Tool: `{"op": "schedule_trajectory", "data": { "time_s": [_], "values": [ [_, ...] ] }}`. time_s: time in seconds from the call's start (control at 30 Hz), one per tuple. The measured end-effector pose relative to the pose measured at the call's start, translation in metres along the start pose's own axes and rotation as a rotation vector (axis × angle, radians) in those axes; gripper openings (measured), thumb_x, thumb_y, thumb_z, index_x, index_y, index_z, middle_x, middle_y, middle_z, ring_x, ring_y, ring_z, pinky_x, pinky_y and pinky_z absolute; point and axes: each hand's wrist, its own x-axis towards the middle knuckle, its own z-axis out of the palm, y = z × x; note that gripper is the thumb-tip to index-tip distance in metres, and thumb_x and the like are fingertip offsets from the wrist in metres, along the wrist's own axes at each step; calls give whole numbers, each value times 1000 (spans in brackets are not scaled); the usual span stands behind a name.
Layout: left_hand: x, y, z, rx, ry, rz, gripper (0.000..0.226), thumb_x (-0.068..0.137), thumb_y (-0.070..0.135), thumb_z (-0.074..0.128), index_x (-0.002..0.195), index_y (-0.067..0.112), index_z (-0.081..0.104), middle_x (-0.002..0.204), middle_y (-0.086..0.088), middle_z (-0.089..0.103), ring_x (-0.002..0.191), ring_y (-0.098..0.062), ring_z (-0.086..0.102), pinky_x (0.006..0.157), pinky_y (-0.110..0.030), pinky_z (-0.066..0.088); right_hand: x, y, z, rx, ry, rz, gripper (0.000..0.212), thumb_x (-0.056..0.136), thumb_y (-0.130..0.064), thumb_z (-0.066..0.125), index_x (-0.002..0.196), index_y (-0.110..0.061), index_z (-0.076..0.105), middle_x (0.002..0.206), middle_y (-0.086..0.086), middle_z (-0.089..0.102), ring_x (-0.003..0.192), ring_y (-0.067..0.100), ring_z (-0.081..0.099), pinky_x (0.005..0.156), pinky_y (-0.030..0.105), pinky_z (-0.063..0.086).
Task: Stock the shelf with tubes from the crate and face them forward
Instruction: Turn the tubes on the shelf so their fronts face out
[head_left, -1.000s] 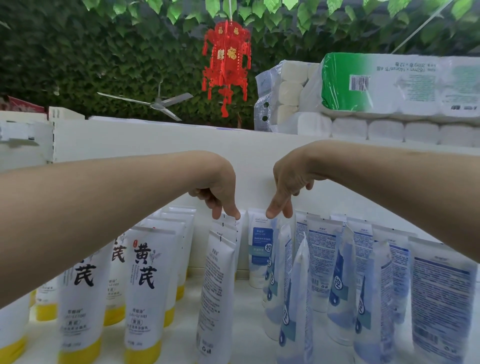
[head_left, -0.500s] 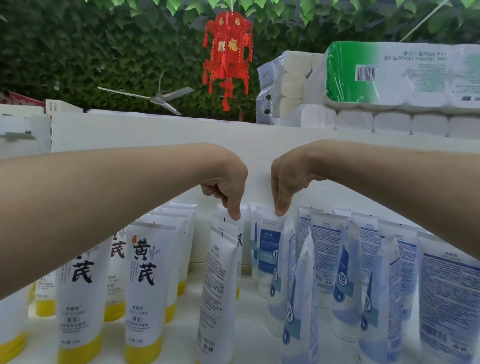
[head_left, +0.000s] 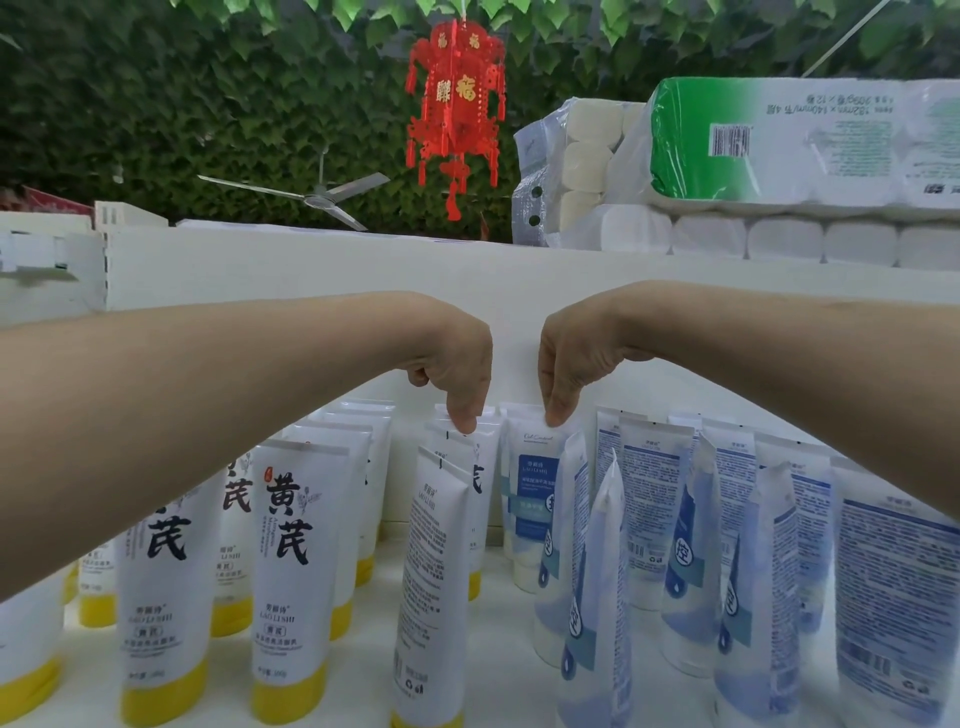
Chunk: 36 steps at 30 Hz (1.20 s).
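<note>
**Head view.** A white shelf (head_left: 506, 623) is carrying two groups of tubes, all standing cap-down.

- **Left:** yellow tubes (head_left: 291, 561) are standing in rows with their printed fronts facing the camera. A turned tube (head_left: 434, 582) at the right end of the rows is showing its small-print back.
- **Left of centre:** the left hand (head_left: 457, 369) is hanging over these rows with its wrist bent and its fingers pointing down. Its grip is pinching the top crimp of the rear tube (head_left: 485, 457), which is standing just behind the turned one.
- **Right of centre:** just beside it and not touching, the right hand (head_left: 566, 364) is mirroring this pose. Its grip is pinching the top crimp of a blue tube (head_left: 532, 483), which is standing near the back wall with its label forward.
- **Right:** more blue tubes (head_left: 654, 509) are standing at mixed angles, several of them edge-on or back-out.
- **Above the shelf:** a red lantern (head_left: 456, 104) is hanging at centre, and paper-roll packs (head_left: 779, 140) are lying on the shelf top at far right.
</note>
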Motion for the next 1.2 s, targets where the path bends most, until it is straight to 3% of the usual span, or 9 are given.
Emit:
{"op": "schedule_trajectory", "data": {
  "time_s": [0.17, 0.33, 0.5, 0.57, 0.7, 0.87, 1.07, 1.2],
  "values": [
    [-2, -1, 0, -23, 4, -10, 14, 79, 20, 80, 85, 18, 67, 115, -7, 66, 113, -28, 57, 71, -30, 47, -3, 3, -3, 41, 9, 7, 37, 80, -21, 80, 114, -10, 70, 126, 6, 65, 123, 25, 53, 91, 35, 36],
    [-7, 0, 0, -55, -4, -17, 14, 77, 20, 81, 76, 21, 67, 101, -3, 64, 110, -26, 57, 68, -28, 48, -5, 6, -2, 59, 6, -4, 29, 79, -23, 80, 106, -14, 73, 118, 2, 67, 116, 21, 55, 90, 33, 38],
    [-9, 1, 0, -65, 0, -38, 14, 76, 21, 82, 74, 22, 68, 105, -4, 67, 109, -24, 57, 61, -26, 46, -2, 7, 1, 73, 11, -10, 30, 79, -27, 81, 104, -15, 73, 114, 1, 68, 107, 20, 56, 91, 34, 42],
    [-11, 2, 0, -65, -3, -40, 15, 76, 21, 82, 74, 22, 68, 101, -3, 66, 109, -26, 58, 67, -28, 49, -2, 6, 2, 72, 7, -14, 31, 78, -30, 81, 105, -15, 73, 113, 1, 69, 108, 20, 57, 93, 35, 44],
    [-15, 5, 0, -42, -11, -46, 15, 77, 21, 81, 75, 21, 66, 100, -4, 64, 115, -29, 57, 92, -40, 51, -2, 4, 3, 63, 25, -16, 26, 77, -26, 82, 100, -16, 74, 113, 2, 70, 109, 21, 58, 90, 34, 44],
    [-17, 7, 0, -20, -12, -52, 17, 79, 20, 79, 85, 16, 64, 118, -10, 65, 118, -31, 56, 96, -42, 49, -5, 2, 1, 72, 16, -17, 19, 78, -25, 81, 96, -18, 75, 112, 1, 70, 108, 20, 57, 86, 34, 40],
    [-18, 5, 1, -18, -16, -46, 17, 81, 20, 77, 91, 15, 64, 119, -11, 65, 119, -32, 56, 98, -43, 48, -5, 3, 2, 72, 10, -2, 15, 79, -24, 81, 90, -19, 73, 109, 1, 68, 104, 20, 54, 87, 34, 39],
    [-18, 3, 1, -20, -18, -43, 28, 82, 20, 76, 107, 10, 67, 121, -10, 64, 118, -30, 56, 95, -41, 49, -3, 3, 1, 79, 2, -1, 13, 78, -24, 81, 87, -20, 73, 106, 0, 68, 104, 20, 56, 87, 34, 41]
  ]
}}
